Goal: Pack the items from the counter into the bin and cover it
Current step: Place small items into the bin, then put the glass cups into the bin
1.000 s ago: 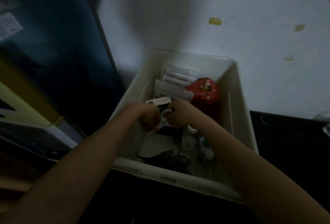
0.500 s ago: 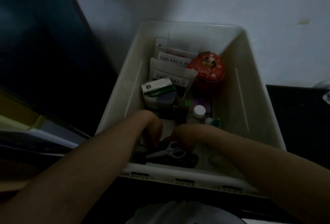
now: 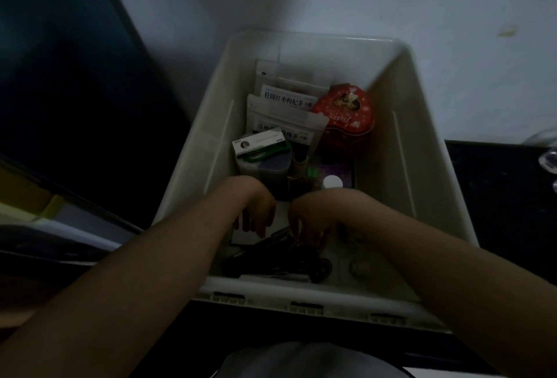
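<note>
An open cream plastic bin (image 3: 196, 142) stands against the wall. Inside it at the back are white tea pouches (image 3: 283, 124), a red round tin (image 3: 343, 112) and a small white-and-green box (image 3: 259, 142) on a grey container. Both my hands are down in the front of the bin. My left hand (image 3: 256, 212) hangs over a flat white box with its fingers loosely curled and holds nothing. My right hand (image 3: 310, 218) has its fingers curled on the handles of the scissors (image 3: 272, 235). Their dark blade points left between the hands, above black cables (image 3: 286, 263).
The bin sits on a black counter (image 3: 506, 212) with a glass object (image 3: 548, 154) at the far right edge. A dark blue surface rises to the left of the bin. A white-capped bottle (image 3: 331, 182) stands mid-bin. No lid is in view.
Both hands carried the scissors from mid-bin down to the front bottom. The left hand has come off them. The camera has tilted down over the bin.
</note>
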The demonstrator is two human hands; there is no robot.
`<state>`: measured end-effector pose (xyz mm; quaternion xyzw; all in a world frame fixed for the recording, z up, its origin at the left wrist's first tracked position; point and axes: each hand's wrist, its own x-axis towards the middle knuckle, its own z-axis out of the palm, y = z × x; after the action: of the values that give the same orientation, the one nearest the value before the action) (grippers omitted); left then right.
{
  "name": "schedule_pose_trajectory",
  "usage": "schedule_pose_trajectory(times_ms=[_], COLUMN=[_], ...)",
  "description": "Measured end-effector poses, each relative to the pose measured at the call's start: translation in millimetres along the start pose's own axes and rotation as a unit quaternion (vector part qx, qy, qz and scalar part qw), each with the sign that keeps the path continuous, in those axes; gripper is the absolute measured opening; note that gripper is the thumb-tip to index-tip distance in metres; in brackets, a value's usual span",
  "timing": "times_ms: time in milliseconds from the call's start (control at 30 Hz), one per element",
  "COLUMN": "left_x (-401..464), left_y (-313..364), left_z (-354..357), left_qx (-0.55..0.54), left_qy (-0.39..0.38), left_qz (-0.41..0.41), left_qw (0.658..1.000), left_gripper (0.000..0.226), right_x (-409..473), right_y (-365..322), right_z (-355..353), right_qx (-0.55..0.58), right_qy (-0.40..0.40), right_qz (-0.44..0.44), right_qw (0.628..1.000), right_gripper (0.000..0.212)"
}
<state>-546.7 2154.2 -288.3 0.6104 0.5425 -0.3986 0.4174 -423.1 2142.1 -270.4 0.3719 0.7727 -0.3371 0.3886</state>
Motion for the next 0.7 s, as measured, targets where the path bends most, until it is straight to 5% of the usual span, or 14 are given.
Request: schedule_pose_trajectory(times_ms=[200,300,433,600,700], left_x=[-26,-47,-77,-98,-100], left_y=[6,12,33,92,139], left_z=[-22,-28,-36,-45,-53], left_qx=[0.0,0.052,-0.022,-0.127,-0.132], left_qy=[0.096,0.204,0.359,0.483,0.533], left_qz=[0.063,0.093,0.112,0.168,0.197], left_qw=[0.993,0.973,0.926,0.85,0.812], left_gripper=[0.047,0.034,0.025,0.027,0.032], right_x=[-41,-59,-80,-121,-148], right_y=[9,20,33,80,128], right_z=[-26,-28,-25,-10,6], right_qx=[0.085,0.12,0.174,0.272,0.362], right_qy=[0.057,0.107,0.247,0.531,0.61], right_qz=[-0.019,-0.023,-0.044,-0.011,0.015], right_qw=[0.995,0.987,0.952,0.803,0.705], right_gripper=[0.033,0.031,0.028,0.019,0.016])
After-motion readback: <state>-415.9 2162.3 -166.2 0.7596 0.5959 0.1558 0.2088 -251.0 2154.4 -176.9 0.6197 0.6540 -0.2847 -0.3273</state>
